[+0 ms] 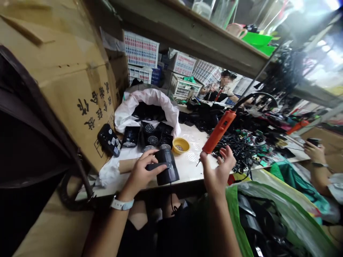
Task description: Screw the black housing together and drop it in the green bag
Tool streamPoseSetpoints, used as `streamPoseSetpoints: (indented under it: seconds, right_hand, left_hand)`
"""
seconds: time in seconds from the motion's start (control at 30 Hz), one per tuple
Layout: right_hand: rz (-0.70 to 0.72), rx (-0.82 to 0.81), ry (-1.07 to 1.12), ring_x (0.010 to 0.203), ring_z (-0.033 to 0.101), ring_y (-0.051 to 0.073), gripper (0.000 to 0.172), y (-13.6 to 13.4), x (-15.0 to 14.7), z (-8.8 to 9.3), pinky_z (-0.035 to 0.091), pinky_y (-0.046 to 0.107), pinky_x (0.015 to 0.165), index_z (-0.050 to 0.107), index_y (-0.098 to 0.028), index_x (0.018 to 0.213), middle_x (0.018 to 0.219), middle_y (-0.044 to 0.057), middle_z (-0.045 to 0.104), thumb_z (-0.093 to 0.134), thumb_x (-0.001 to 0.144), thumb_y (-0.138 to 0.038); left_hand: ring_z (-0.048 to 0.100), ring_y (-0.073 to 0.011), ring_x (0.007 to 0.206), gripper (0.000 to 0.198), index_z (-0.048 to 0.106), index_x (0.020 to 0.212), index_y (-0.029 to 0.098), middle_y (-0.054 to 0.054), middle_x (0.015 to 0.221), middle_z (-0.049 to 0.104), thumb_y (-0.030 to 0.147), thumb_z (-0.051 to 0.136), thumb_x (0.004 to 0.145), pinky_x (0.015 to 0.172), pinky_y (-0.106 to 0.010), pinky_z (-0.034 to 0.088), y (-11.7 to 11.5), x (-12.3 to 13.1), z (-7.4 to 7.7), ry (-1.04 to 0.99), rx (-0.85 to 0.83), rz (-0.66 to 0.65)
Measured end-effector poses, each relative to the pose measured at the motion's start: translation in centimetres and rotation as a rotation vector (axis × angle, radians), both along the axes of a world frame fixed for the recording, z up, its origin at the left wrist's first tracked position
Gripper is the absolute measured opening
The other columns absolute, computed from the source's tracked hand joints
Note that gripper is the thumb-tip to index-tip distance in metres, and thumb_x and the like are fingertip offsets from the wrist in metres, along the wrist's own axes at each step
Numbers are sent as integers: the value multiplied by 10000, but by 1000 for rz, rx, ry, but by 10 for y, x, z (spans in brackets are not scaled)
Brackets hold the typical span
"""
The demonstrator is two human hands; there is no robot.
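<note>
Housing (168, 175) sits gripped in my left hand (144, 169) over the edge of the bench (189, 172); my right hand (218, 175), fingers open, could set the orange screwdriver (219, 131) swinging through a careless nudge.

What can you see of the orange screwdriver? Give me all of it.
The orange screwdriver has a long, slim body that looks like plastic, with a small dark switch on its side. A thin bit sticks out of its lower end; a black cord arches from its top. It is tilted, bit down and to the left, above the white tabletop. The right hand is open beside its lower end, the thumb overlapping it; whether they touch is unclear.
</note>
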State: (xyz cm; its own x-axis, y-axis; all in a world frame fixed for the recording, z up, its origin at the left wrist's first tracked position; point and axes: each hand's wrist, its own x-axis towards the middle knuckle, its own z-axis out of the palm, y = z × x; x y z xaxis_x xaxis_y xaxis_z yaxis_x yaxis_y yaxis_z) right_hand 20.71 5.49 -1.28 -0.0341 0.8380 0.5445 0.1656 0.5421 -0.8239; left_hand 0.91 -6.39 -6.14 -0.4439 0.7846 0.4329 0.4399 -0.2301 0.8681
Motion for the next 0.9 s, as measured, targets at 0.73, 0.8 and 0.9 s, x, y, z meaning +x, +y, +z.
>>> streamPoseSetpoints:
  seconds: [0.73,0.8,0.9]
  right_hand:
    - [570,272,78,1439,354,331,1313,-113,110,27,462,498,1110,165,-405,1472,1496,95,357,980,445,-469]
    - [455,377,49,1440,348,324,1273,-114,125,50,463,504,1110,181,-410,1467,1501,88,344,979,476,-429]
    - [151,516,85,1428,366,329,1264,-115,157,109,437,501,1126,150,-395,1460,1556,99,254,945,487,-535]
  left_hand:
    - [546,-308,1295,385,535,639,206,-23,1327,648,469,718,851,1188,-556,326,-40,140,74,-396,229,-366]
    - [454,-317,1377,363,580,804,238,-30,1408,583,583,689,827,1212,-548,290,-26,147,81,-398,356,-485]
    - [331,-277,1454,457,452,1265,332,-56,1536,408,653,427,941,1224,-555,255,3,161,85,-189,472,-549]
